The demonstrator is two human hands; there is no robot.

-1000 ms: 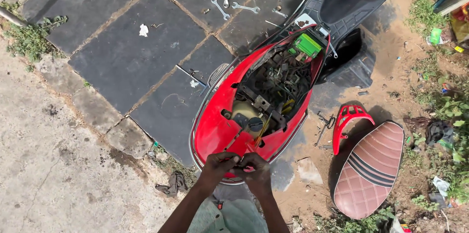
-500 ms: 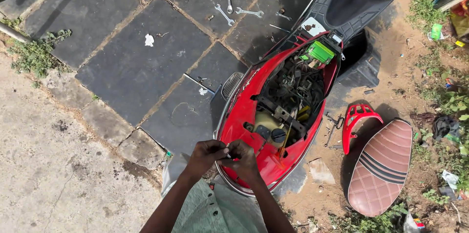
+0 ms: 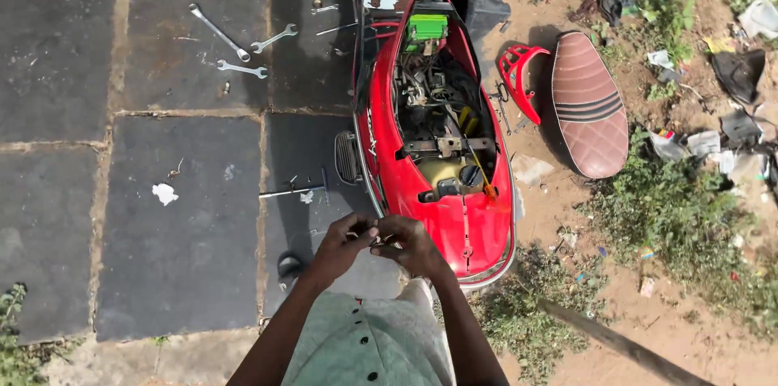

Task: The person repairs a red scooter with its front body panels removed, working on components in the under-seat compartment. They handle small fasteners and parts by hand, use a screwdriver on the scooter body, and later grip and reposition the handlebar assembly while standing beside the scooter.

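where the left hand [image 3: 344, 242] and right hand [image 3: 411, 244] meet above the rear of the red scooter [image 3: 454, 216], both are closed, fingertips pinching a small dark part [image 3: 378, 244] too small to identify; the scooter stands seatless, engine bay [image 3: 438, 110] exposed, with the brown seat [image 3: 585, 102] on the dirt beside it and wrenches [image 3: 239, 50] well apart on the stone paving [image 3: 178, 216]; judged risk: a slipped pinch could drop the part into the weeds or paving gaps, where it would be hard to find
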